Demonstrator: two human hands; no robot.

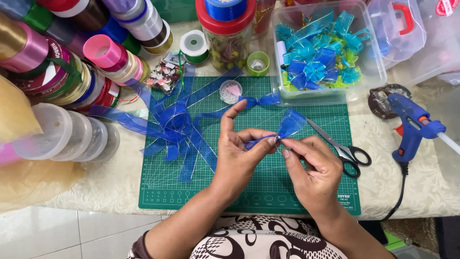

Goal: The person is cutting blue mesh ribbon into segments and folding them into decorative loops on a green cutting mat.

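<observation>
Head view: left hand (238, 153) and right hand (311, 168) both pinch a sheer blue ribbon piece (289, 125) over the green cutting mat (297, 192); fingertips hide its gathered middle, and the scissors (342, 148) lie partly behind the right hand

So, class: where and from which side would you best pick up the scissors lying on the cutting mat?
Grip the scissors by their black loop handles at the lower right, coming from the right. The closed blades point up-left toward the right hand, so the handles are the free, blunt end.
</observation>
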